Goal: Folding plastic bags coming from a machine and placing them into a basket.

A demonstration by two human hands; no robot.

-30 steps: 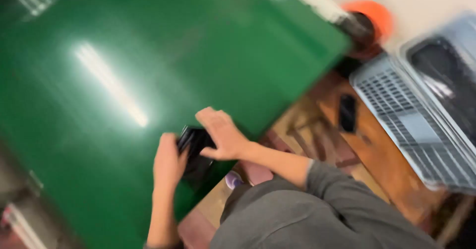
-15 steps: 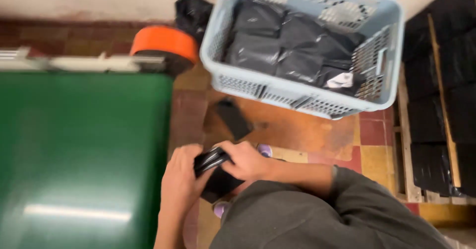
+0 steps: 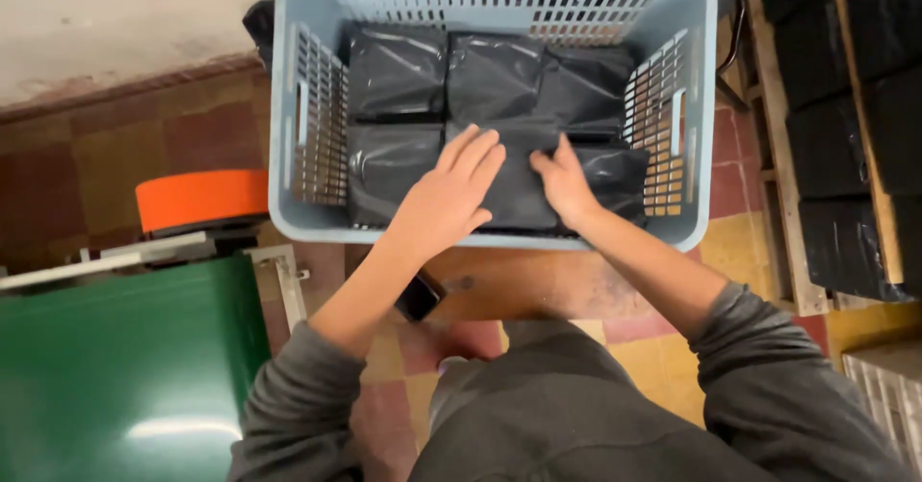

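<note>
Hands point(image 3: 451, 194) on packet point(image 3: 519, 189), crate point(image 3: 283, 136) nearly full

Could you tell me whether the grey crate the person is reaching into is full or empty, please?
Partly full. The grey crate holds black packets laid flat in rows, well below the rim. Left hand and right hand rest on the front-row packet.

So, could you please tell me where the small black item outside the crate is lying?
In the head view, the small black item lies on the wooden surface just below the grey crate, left of centre, beside the person's left forearm.
</note>
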